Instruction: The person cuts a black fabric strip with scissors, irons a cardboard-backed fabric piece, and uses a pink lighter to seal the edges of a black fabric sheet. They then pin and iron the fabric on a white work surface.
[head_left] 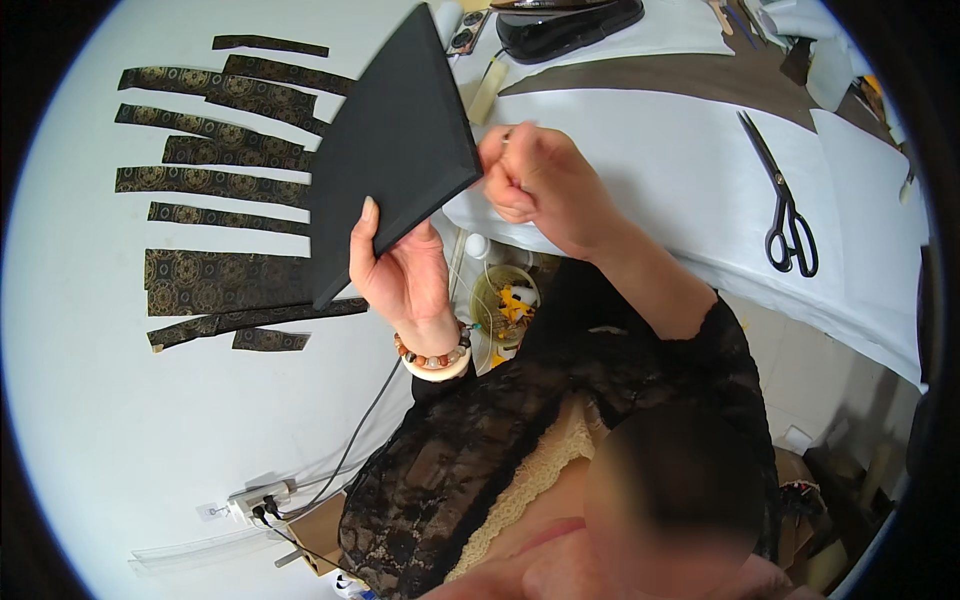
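Observation:
My left hand [403,265], with a beaded bracelet and a pale bangle at its wrist, grips a flat black panel [395,150] by its lower edge. Its thumb lies on the panel's near face, and the panel is held up at a tilt. Close against the panel's right edge, near the lower right corner, is my right hand [545,185]. Its fingers are curled in; a small dark spot shows at the fingertips, too small to name. The panel's far side is hidden.
Strips of black-and-gold patterned fabric [225,185] hang in rows on the white wall. Large black scissors [785,215] lie on the white-covered table [660,190]. Brown material [640,85] stretches behind, near a black case [570,30]. Below stands a waste bin [480,310] with scraps.

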